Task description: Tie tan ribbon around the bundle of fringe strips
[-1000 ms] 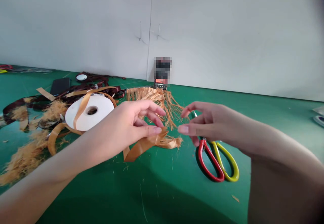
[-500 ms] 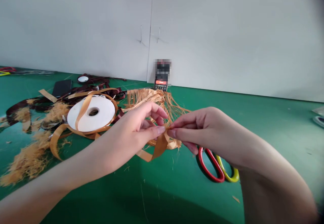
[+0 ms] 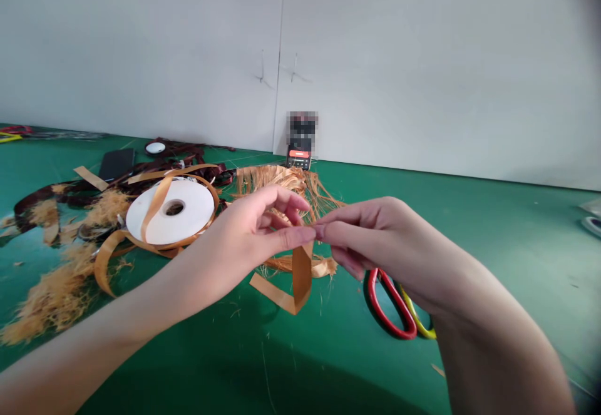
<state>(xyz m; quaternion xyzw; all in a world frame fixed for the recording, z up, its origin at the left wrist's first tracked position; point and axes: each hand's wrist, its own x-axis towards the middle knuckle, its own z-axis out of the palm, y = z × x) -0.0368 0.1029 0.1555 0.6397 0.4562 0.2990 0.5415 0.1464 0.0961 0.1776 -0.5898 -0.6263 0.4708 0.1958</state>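
An amber satin ribbon strip (image 3: 302, 277) hangs lengthwise straight down from frame centre, then folds back toward lower left, flat and glossy. The left hand (image 3: 248, 230) and right hand (image 3: 380, 240) pinch its top end narrowly between their fingertips, above frayed ribbon fibres (image 3: 282, 180), with red-and-yellow scissors (image 3: 389, 305) just under the right hand.

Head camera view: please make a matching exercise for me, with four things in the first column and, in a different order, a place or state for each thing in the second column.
Things:
1. scissors
2. white ribbon spool
3. orange ribbon strip
4. black phone

Places or states:
A. lying flat, a loose ribbon across it
B. hanging below the fingertips of the left hand and right hand
C. near the wall, behind the spool
D. partly below the right hand

Right pairs: 1-D, 2-A, 3-B, 4-C
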